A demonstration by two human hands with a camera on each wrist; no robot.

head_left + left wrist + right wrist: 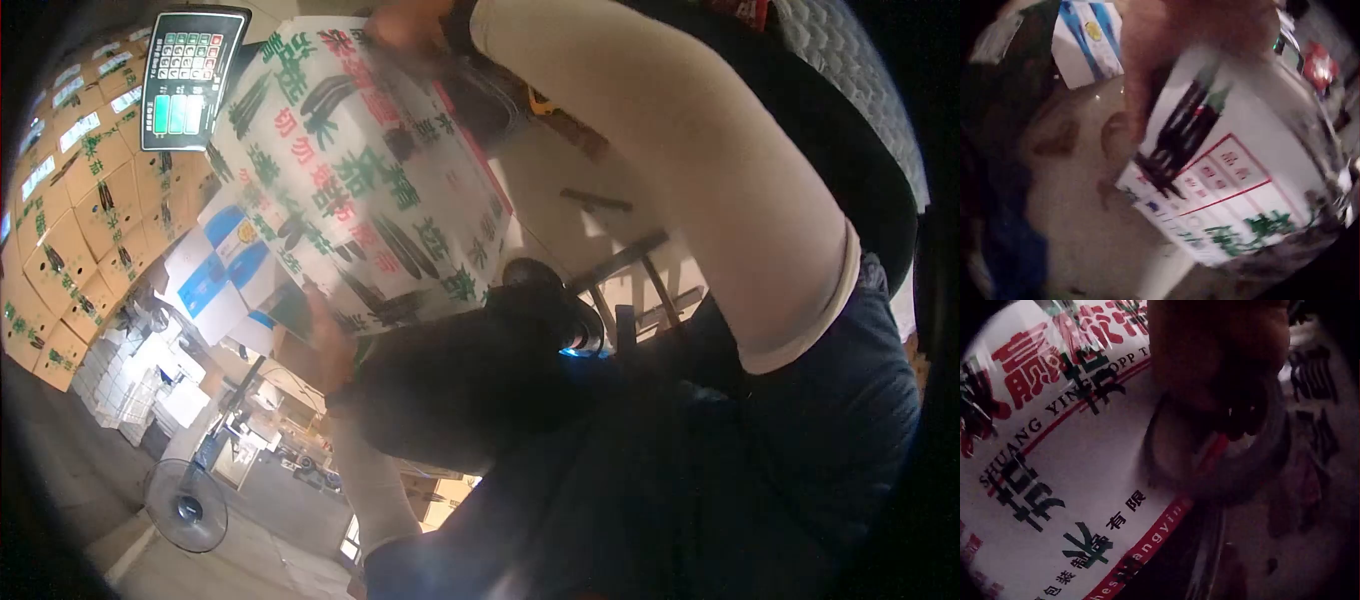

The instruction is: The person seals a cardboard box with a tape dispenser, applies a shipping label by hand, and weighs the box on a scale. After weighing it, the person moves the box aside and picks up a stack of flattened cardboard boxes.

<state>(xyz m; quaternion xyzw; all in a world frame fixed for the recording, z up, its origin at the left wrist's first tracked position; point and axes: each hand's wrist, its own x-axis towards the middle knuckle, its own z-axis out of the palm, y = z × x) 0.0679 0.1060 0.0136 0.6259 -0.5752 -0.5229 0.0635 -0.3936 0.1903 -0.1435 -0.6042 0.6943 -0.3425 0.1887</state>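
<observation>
A white printed carton [350,170] with green and red lettering and eggplant pictures tilts in front of me in the head view. At its lower left edge, my left hand [332,350] grips it. The left wrist view shows that hand [1200,34] over a carton corner [1244,206] that carries a red-lined table. Up by the carton's top end is my right hand [410,28], partly cut off by the frame. In the dim right wrist view, the right hand's fingers [1219,350] hold a roll of tape [1235,481] against the carton's printed face [1110,462].
A scale panel with keypad [182,85] stands at the upper left. Beside it rise stacked brown cartons [90,225]. Blue-and-white boxes [225,265] lie below, and a fan [188,508] stands farther off. A dark metal frame [620,270] is on the right.
</observation>
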